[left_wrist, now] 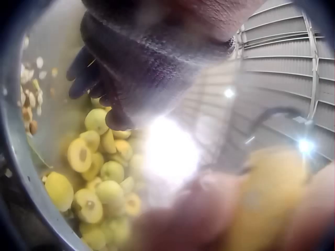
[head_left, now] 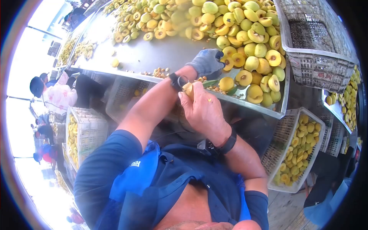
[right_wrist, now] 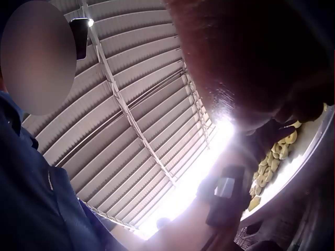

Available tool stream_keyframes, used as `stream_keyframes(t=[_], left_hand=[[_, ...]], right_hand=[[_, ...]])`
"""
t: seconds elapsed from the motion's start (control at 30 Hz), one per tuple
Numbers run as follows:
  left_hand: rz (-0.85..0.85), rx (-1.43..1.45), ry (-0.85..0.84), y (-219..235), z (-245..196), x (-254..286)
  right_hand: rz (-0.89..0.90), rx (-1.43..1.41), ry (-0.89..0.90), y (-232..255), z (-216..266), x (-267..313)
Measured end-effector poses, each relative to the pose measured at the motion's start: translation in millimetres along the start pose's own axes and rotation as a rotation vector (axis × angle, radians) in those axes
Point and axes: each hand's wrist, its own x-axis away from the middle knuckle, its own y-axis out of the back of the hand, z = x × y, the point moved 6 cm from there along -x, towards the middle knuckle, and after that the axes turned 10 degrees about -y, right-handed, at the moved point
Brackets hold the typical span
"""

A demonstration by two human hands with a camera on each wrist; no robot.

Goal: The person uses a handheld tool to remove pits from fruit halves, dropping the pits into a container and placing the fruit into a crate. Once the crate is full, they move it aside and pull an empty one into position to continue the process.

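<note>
My left hand (head_left: 207, 63), in a grey glove with dark fingertips, reaches over the metal table (head_left: 126, 57) beside a heap of yellow-green stone fruit (head_left: 251, 50). Its fingers hang apart above cut fruit (left_wrist: 79, 155) in the left wrist view, with nothing seen between them. Bare, my right hand (head_left: 205, 111) grips a small tool by its yellowish handle (head_left: 188, 89) near the left wrist. The tool's thin curved loop (left_wrist: 277, 111) shows blurred in the left wrist view. Many fruits are halved, some showing brown pit hollows.
Loose pits (head_left: 160, 72) lie along the table's front edge. A plastic crate (head_left: 322, 57) stands at the right; below it another crate (head_left: 272, 168) holds fruit. More crates (head_left: 90, 126) stand at the left, where other people (head_left: 57, 96) are working.
</note>
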Motion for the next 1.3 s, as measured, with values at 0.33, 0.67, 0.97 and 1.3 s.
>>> stream_keyframes(t=[0.33, 0.67, 0.97, 1.3], left_hand=[[0.066, 0.523, 0.189, 5, 5, 31], [-0.374, 0.936, 0.139, 73, -18, 135], [-0.466, 0.804, 0.261, 76, -13, 165], [-0.414, 1.015, 0.149, 65, 0, 169]], right_hand=[[-0.056, 0.015, -0.147, 20, -26, -7], [-0.052, 0.064, -0.201, -4, -29, -11], [-0.012, 0.136, -0.122, -23, -29, -10], [0.262, -0.259, -0.318, -47, -55, -13]])
